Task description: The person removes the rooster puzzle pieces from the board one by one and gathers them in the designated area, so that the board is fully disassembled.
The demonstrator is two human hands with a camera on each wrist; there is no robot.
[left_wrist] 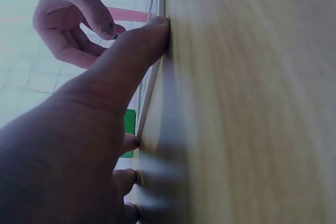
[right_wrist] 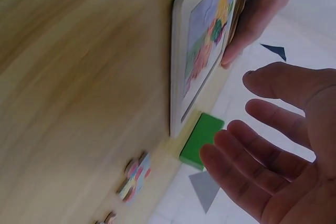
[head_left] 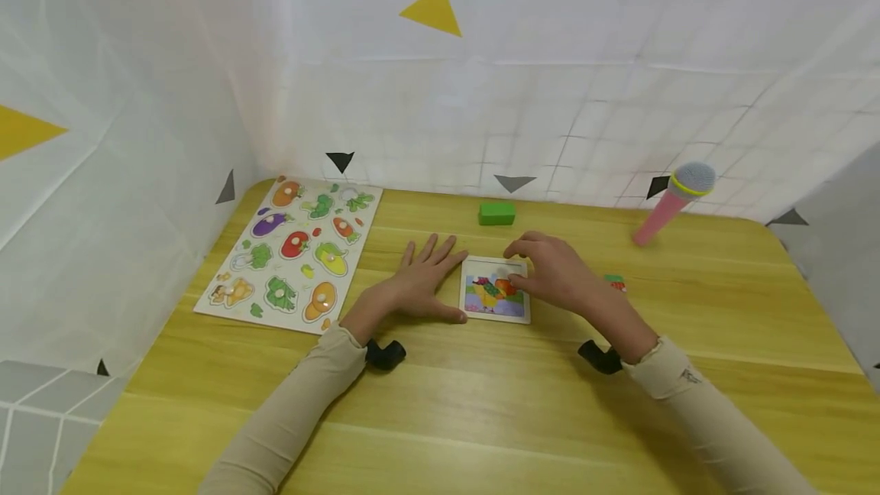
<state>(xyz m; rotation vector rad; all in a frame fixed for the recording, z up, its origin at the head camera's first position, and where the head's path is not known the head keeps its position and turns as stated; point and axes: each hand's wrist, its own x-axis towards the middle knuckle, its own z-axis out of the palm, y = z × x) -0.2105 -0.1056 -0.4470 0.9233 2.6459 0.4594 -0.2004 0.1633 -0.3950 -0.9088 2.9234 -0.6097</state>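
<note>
A small square jigsaw puzzle in a pale frame (head_left: 495, 315) lies flat on the table, its picture many-coloured, with a pale strip at the far side. My left hand (head_left: 424, 286) lies with fingers spread at its left side, thumb and index fingertip touching the frame's edge. Above the puzzle's right part hovers my right hand (head_left: 555, 272), fingers loosely bent; the right wrist view shows nothing between them. A loose jigsaw piece (right_wrist: 135, 178) rests on the table to the right, partly hidden by the right arm in the head view. Another piece (right_wrist: 108, 219) is cut off at that view's edge.
A green block (head_left: 497, 213) sits behind the puzzle. At the left lies a vegetable peg board (head_left: 309, 205). A pink toy microphone (head_left: 663, 216) stands tilted at the back right. White sheeting (head_left: 385, 113) rises along the table's far edge.
</note>
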